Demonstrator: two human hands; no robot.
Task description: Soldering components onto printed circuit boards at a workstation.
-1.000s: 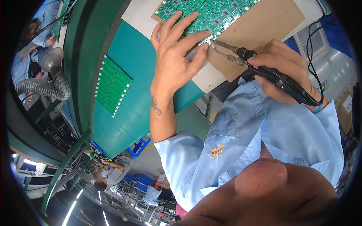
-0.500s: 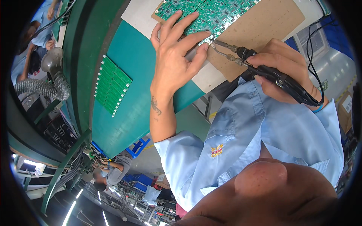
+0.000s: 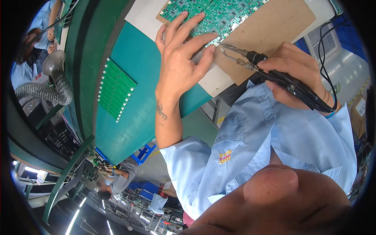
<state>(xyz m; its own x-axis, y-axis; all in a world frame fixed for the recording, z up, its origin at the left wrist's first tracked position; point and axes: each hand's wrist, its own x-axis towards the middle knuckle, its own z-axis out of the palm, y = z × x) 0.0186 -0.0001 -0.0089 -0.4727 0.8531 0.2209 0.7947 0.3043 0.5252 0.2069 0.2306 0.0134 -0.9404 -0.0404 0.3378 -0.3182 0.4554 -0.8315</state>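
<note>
At the top of the view, a green circuit board panel (image 3: 219, 19) packed with small components lies on a brown sheet (image 3: 270, 37). My left hand (image 3: 182, 58) rests over the board's near left corner, its fingers spread across the surface. Its thumb and index fingertips sit apart at the board's edge; whether a small part is between them I cannot make out. My right hand (image 3: 291, 70) grips a black soldering iron (image 3: 282, 80) with a thin metal feed tube beside the tip. Both metal ends point at that corner, just right of my left thumb.
A second green board panel (image 3: 116, 90) with white connectors along two edges lies on the green mat (image 3: 149, 74). A black cable (image 3: 323, 51) runs by my right hand. A ribbed extraction hose (image 3: 43, 92) stands at the left, where other people work.
The soldering iron's tip and feed tube have drawn back slightly to the right from the board's corner. My left hand has barely shifted.
</note>
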